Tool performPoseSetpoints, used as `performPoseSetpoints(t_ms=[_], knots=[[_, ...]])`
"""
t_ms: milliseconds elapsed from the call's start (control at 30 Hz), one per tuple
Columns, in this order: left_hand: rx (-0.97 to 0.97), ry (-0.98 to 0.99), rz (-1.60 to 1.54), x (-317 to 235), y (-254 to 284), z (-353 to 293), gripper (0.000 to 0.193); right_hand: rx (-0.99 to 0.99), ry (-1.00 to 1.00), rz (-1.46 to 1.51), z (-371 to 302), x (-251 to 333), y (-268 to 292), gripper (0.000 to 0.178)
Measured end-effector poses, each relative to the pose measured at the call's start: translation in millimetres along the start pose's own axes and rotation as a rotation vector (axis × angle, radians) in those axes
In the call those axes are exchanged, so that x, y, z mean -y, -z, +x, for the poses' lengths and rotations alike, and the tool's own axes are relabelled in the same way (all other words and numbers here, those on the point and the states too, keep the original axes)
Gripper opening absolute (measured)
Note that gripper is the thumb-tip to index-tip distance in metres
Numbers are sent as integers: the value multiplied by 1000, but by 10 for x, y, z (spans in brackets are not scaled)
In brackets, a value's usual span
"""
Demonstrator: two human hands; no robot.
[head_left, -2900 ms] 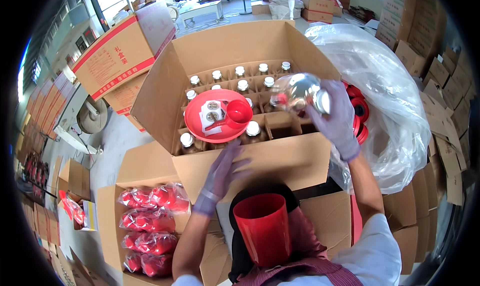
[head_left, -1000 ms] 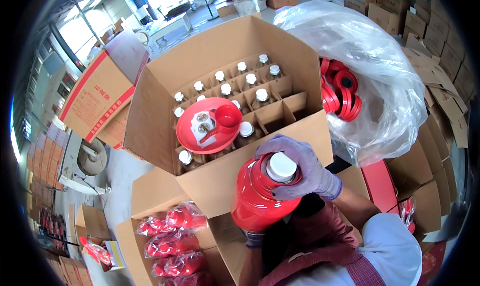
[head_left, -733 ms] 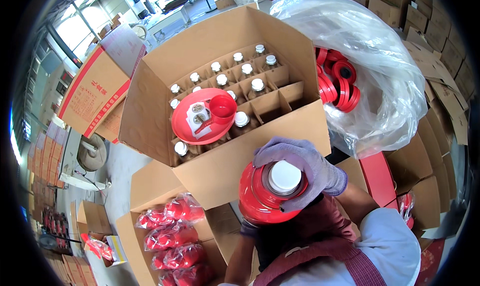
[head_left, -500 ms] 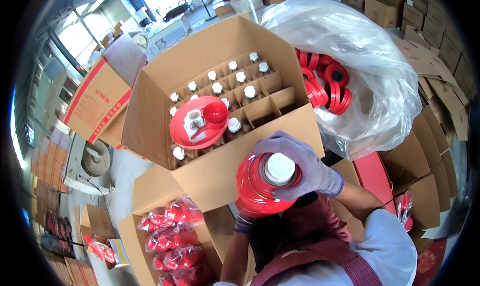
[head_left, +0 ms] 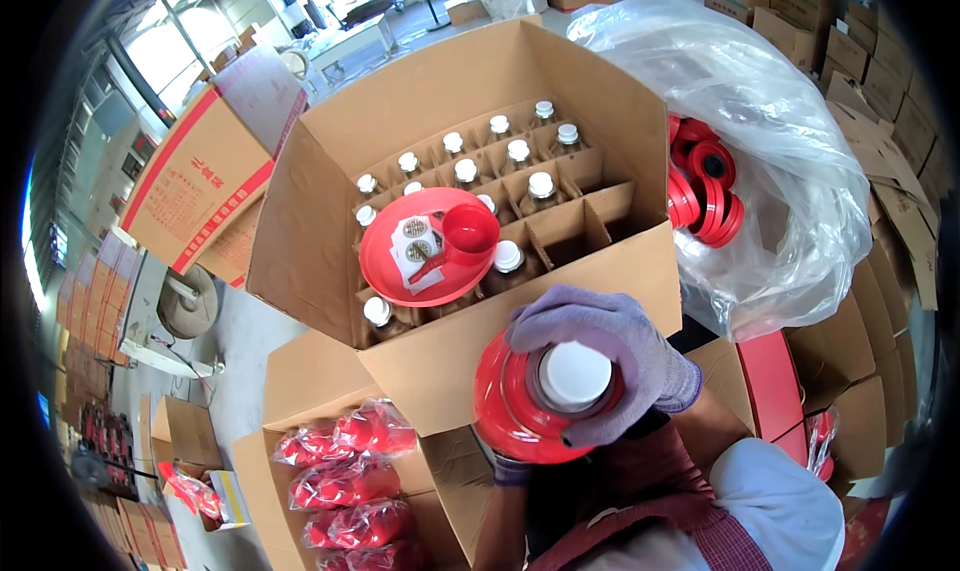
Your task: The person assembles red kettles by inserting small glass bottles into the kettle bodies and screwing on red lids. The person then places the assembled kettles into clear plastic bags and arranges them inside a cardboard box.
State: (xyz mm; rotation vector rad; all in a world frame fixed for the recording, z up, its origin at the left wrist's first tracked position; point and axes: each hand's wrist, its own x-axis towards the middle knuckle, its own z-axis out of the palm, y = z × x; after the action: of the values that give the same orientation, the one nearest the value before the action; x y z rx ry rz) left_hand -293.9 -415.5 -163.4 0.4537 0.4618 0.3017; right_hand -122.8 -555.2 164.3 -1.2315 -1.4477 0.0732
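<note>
A red vacuum flask with a white cap stands in front of my body, its capped end facing up toward me. My right hand, in a pale purple glove, curls around the flask's shoulder, with fingers on the far side and thumb on the near side of the cap. Only the dark glove cuff of my left hand shows below the flask; its fingers are hidden behind the red body. Just beyond is an open carton with cardboard dividers, holding several white-capped bottles.
On the bottles rests a red dish with a red cup and paper labels. A clear plastic bag of red ring-shaped parts lies right. A lower-left box holds plastic-wrapped red parts.
The flask sits slightly lower, and its cap looks larger. My right thumb has slid lower beside the cap. The carton and bag appear shifted right as the view moved.
</note>
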Motion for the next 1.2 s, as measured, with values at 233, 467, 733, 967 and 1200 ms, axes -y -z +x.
performPoseSetpoints(t_ms=[233, 467, 733, 967, 1200], knots=[[29, 115, 101, -99, -11, -35, 45, 223, 22, 101, 162, -147, -29, 64], [199, 225, 726, -1221, -315, -112, 44, -33, -97, 103, -867, -6, 158, 93], [547, -130, 2097, -1442, -2755, -614, 45, 495, -908, 260, -2211, -35, 32, 41], [699, -152, 2024, -816, -2254, -620, 38, -594, -759, -1223, -2035, -1930, 2391, 57], [613, -220, 1894, -767, -2243, -613, 39, -514, -1342, -1166, -1580, -2592, 2753, 72]])
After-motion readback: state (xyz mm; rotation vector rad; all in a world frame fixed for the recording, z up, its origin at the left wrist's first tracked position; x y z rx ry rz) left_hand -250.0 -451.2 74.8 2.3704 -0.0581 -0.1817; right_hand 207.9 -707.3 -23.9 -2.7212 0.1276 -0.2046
